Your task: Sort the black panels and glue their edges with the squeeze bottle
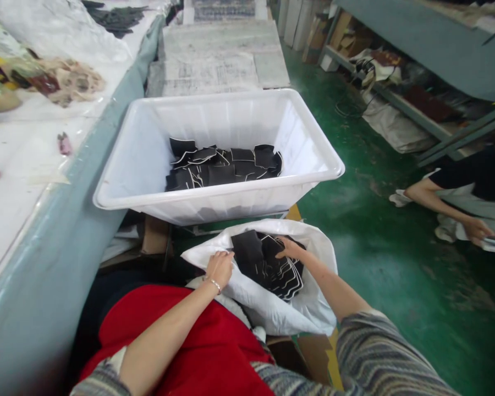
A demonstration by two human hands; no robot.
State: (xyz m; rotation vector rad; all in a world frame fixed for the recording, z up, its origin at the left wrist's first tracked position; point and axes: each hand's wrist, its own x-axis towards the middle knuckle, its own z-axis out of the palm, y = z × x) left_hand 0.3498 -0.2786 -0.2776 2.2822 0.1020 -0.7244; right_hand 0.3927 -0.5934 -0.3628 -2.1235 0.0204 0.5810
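A white woven sack (272, 313) lies with its mouth wide, full of flat black pieces (247, 256) with pale cut edges, many stacked and fanned. My left hand (220, 268) is closed on the near left rim of the sack. Inside the mouth, my right hand (291, 249) grips the black pieces toward the far right side; some of its fingers are hidden among them. Just beyond the sack stands a white plastic tub (218, 203), with more black pieces (226, 168) of the same kind heaped on its bottom.
A long table (119, 110) with a plastic-covered top runs along the left, with cloth and dark strips on it. Grey boards (214, 55) lie behind the tub. On the right, another person's arm (441, 203) reaches down near the green floor (367, 264); shelving (416, 115) stands behind.
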